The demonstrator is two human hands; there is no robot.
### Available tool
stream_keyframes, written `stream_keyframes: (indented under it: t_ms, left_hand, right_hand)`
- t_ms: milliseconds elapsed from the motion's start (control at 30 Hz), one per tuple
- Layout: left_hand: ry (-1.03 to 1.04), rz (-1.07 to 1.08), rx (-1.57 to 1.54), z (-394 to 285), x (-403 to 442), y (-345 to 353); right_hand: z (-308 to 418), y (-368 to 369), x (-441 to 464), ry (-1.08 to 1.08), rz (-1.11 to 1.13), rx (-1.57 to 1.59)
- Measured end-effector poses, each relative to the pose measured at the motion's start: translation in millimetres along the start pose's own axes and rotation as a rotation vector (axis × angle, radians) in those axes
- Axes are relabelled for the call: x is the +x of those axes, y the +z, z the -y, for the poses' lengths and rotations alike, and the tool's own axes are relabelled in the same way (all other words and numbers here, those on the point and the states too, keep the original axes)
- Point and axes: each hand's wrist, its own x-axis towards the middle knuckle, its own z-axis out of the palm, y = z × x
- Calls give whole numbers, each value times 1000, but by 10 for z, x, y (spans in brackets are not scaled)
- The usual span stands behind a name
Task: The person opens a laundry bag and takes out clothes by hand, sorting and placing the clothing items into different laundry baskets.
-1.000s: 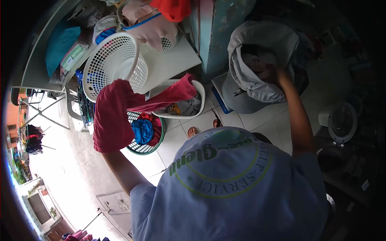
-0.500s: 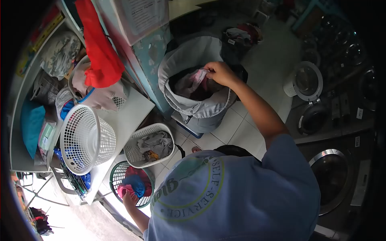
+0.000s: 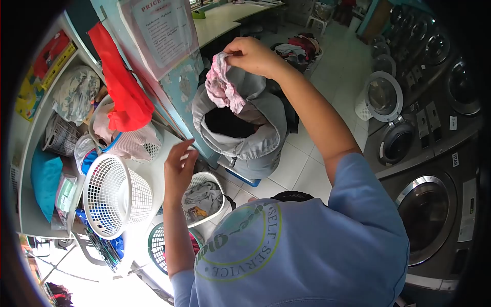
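Note:
My right hand [image 3: 250,56] is raised over the tall grey laundry bag [image 3: 279,115], its fingers pinched on a pink-and-white patterned cloth garment [image 3: 223,84]. The garment hangs crumpled above the bag's mouth, and dark contents show inside. My left hand [image 3: 179,166] is in the air near the white table's corner, fingers apart and nothing in them. Below it stand a white basket [image 3: 223,204] with grey clothes [image 3: 202,197] and a green basket [image 3: 157,250], partly hidden by my forearm, with some red cloth in it.
A white perforated basket [image 3: 105,204] stands on the table at left, near a shelf of bags and a hanging red cloth [image 3: 123,87]. Front-loading machines [image 3: 424,215] line the right side, one door [image 3: 383,97] swung out. A clothes pile [image 3: 302,48] lies farther back.
My right hand has lifted the pink-and-white garment out of the grey bag. My left hand has let go of the pink cloth in the green basket and risen toward the bag.

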Motion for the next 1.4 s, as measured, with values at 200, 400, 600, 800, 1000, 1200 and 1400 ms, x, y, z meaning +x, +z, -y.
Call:
stream_keyframes:
  t_ms: [200, 400, 600, 800, 1000, 1200, 1400]
  left_hand:
    - [315, -315, 143, -405, 304, 522]
    - [285, -389, 200, 28, 559, 809]
    - [-281, 41, -617, 285, 691, 184]
    - [-406, 69, -973, 307, 557, 10]
    - [-437, 105, -1059, 202, 235, -259]
    - [-463, 173, -954, 233, -360, -792]
    - [-803, 61, -739, 1263, -574, -936]
  right_hand:
    - [119, 65, -34, -143, -78, -50]
    - [39, 91, -157, 199, 153, 209]
    - [-314, 100, -323, 346, 167, 505]
    - [-478, 282, -496, 570, 240, 821]
    - [-518, 640, -675, 605, 294, 938]
    - [-971, 876, -1132, 170, 151, -232]
    - [-933, 911, -1332, 288, -53, -334]
